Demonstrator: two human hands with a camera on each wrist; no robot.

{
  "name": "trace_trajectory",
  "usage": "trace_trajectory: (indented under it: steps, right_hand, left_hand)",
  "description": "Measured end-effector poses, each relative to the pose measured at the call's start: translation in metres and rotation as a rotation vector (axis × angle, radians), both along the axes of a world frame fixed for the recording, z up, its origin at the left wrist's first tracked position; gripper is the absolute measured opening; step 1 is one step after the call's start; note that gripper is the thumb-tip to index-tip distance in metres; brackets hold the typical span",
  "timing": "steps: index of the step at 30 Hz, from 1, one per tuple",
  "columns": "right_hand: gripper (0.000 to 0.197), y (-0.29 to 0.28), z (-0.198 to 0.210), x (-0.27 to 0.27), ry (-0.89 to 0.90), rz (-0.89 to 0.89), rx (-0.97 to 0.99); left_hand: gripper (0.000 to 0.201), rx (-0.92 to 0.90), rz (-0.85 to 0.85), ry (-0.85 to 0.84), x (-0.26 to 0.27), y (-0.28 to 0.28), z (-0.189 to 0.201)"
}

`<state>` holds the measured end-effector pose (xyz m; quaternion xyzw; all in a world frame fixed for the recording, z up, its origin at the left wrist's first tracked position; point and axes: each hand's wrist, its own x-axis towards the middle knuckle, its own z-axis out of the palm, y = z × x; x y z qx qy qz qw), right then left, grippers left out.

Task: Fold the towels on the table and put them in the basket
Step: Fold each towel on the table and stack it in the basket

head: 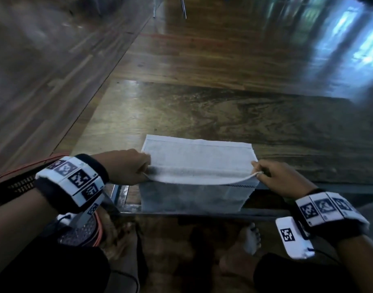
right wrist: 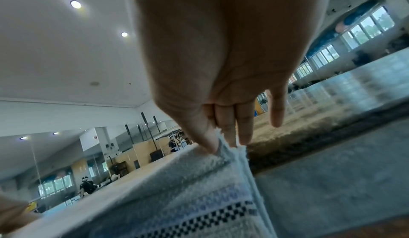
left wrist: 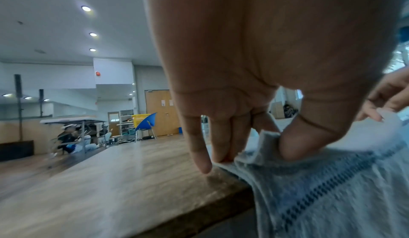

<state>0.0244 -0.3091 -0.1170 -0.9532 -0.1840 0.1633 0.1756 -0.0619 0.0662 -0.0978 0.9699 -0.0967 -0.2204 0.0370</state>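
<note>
- The towel (head: 199,157), pale with a dark checked band near its hem, lies at the near edge of the table (head: 223,111); part of it rests flat on the top and part hangs down over the front edge.
- It looks light, soft and floppy. The lifted hem sags in the middle between the two hands, so I'd judge it keeps no shape unless held at both corners and kept taut.
- The corners look like the best places to hold it, and that is where it is held.
- The left hand (head: 126,167) pinches the left corner between thumb and fingers, with the little finger pointing down free beside the cloth.
- The right hand (head: 280,178) pinches the right corner in the same way, its outer fingers loose.
- No basket shows in any view.
</note>
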Motion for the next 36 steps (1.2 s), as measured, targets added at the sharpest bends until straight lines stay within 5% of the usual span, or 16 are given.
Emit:
trace_trajectory:
  steps: [6,12,20,36]
  right_hand:
    - [0.009,0.008,0.016,0.015,-0.116,-0.117,0.121]
    - [0.015,0.025,0.024,0.048,-0.295,-0.200,0.201]
    - [0.008,0.041,-0.004,0.084,-0.273,-0.024,-0.143]
    - [0.007,0.039,-0.005,0.091,-0.258,0.018,-0.023]
  left_hand:
    - [0.021,-0.247,0.154,-0.101,0.025,0.015,0.020]
    - [0.008,-0.214,0.217,-0.297,0.063,0.023,0.011]
    - [0.005,-0.077,0.128,-0.162,0.083,0.015,0.001]
    - [0.011,-0.105,0.071,-0.184,0.092,0.017,-0.001]
